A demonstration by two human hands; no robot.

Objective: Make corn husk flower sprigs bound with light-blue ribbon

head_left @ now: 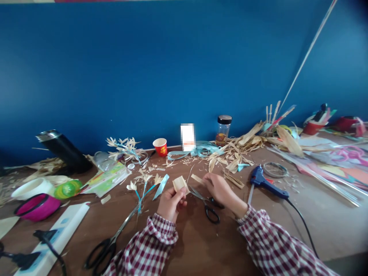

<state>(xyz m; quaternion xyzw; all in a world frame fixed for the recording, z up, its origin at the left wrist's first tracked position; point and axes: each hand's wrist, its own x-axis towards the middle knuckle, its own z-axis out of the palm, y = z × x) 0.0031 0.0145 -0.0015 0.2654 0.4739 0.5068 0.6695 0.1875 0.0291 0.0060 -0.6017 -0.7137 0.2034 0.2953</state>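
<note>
Pinched between the thumb and fingers of my left hand is a pale, flat husk piece. My right hand is closed on a narrow pale strip that points toward the husk piece; the two do not touch. Black-handled scissors lie on the table beneath and between my hands. Just left of my left hand are a light blue ribbon piece and small husk flowers on blue stems.
Larger scissors and a power strip lie at left. A blue glue gun with a cord is at right. Behind stand a red paper cup, a jar and a husk pile against the blue wall.
</note>
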